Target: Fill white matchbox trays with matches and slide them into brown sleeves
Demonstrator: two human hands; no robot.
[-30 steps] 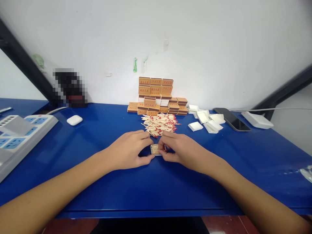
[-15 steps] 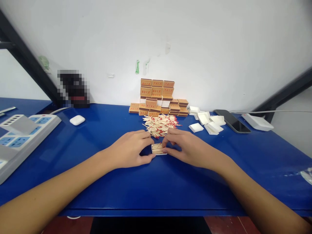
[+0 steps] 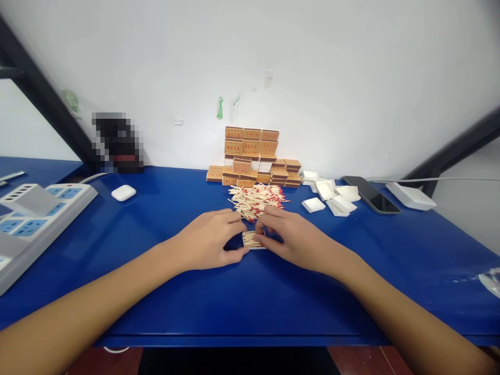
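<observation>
A small white matchbox tray with matches lying in it sits on the blue table between my hands. My left hand curls around its left end, thumb and fingers against it. My right hand covers its right end, fingers bent and pressing on the matches inside. Just behind lies a loose pile of red-tipped matches. Against the wall stands a stack of orange matchboxes.
Several empty white trays lie right of the pile, then a dark phone and a white adapter with a cable. A white earbud case and a large power strip are at the left.
My right hand drew back a little from the tray, then came back over its right end. My left hand has stayed on the tray's left end.
</observation>
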